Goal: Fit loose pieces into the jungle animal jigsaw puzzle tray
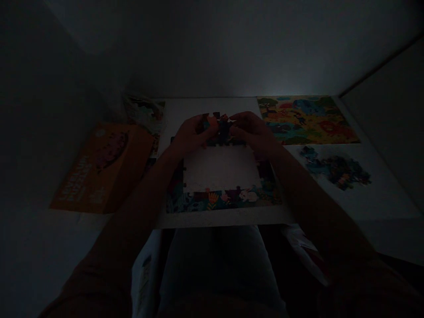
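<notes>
The scene is very dim. A jigsaw frame (222, 198) lies on the white table in front of me, its border joined and its middle bare. At its far edge both hands meet. My left hand (191, 133) is closed on a small cluster of puzzle pieces (219, 126). My right hand (249, 129) pinches the same cluster from the other side. The pieces sit just above the frame's top border.
An orange puzzle box (102, 165) lies at the left. A finished colourful picture (306, 119) lies at the far right, with a heap of loose pieces (336, 168) in front of it. A plastic bag (145, 112) sits behind the box. White walls enclose the table.
</notes>
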`<state>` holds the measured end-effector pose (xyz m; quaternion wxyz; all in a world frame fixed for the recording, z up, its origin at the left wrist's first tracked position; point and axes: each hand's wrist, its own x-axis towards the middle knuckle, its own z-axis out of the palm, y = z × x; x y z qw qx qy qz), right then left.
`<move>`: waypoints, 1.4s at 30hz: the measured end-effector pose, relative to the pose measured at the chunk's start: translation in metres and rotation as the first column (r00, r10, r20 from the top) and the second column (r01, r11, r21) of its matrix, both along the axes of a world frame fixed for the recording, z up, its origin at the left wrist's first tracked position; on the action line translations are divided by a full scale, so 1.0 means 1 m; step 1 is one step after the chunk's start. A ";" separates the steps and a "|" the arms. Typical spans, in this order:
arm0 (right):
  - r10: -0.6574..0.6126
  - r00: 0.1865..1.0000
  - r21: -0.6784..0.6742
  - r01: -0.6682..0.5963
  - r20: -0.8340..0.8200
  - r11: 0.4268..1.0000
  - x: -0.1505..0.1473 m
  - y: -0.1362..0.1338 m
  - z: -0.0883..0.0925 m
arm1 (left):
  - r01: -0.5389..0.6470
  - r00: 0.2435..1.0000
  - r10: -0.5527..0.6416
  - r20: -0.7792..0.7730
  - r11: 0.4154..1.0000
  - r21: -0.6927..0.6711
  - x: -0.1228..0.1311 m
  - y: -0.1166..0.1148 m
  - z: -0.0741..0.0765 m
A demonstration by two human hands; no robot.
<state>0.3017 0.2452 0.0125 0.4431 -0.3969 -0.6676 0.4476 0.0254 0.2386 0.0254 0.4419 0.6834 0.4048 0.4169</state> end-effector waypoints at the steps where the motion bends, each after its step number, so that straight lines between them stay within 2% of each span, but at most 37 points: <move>1: -0.007 1.000 -0.007 0.007 0.006 1.000 0.001 0.002 -0.001 | 0.004 1.000 -0.004 0.003 1.000 -0.007 -0.001 0.001 -0.001; 6: -0.053 0.996 -0.018 0.055 0.067 0.998 0.003 0.004 -0.002 | 0.010 1.000 -0.010 -0.018 1.000 -0.005 -0.002 0.003 -0.006; 11: -0.147 0.968 0.047 0.140 0.201 0.989 0.006 0.004 0.000 | -0.010 1.000 0.008 -0.029 0.999 -0.049 -0.004 0.002 -0.005; 15: -0.185 0.966 0.088 0.172 0.181 0.981 0.008 0.009 -0.004 | -0.046 0.999 0.045 -0.024 0.997 -0.066 -0.006 0.004 -0.005; 20: -0.142 0.983 0.013 0.141 0.118 0.990 0.011 0.015 -0.007 | -0.176 0.978 0.183 -0.099 0.981 0.082 -0.014 0.016 -0.009; 23: -0.125 0.990 -0.018 0.126 0.069 0.992 0.013 0.018 -0.004 | -0.248 0.963 0.259 -0.078 0.960 0.130 -0.023 0.025 -0.013; 27: -0.153 0.988 0.008 0.153 0.032 0.988 0.016 0.020 0.001 | -0.321 0.943 0.330 -0.049 0.937 0.137 -0.038 0.037 -0.021; 32: -0.119 0.991 -0.022 0.121 0.059 0.992 0.016 0.014 0.006 | -0.333 0.939 0.341 -0.046 0.934 0.132 -0.054 0.050 -0.030; 37: -0.037 0.998 -0.075 0.041 0.055 0.996 0.012 0.009 0.009 | -0.308 0.948 0.313 -0.058 0.948 0.079 -0.054 0.051 -0.030; 42: -0.006 0.996 -0.084 0.013 0.085 0.996 0.016 0.007 0.014 | -0.359 0.930 0.359 -0.082 0.933 0.017 -0.051 0.052 -0.027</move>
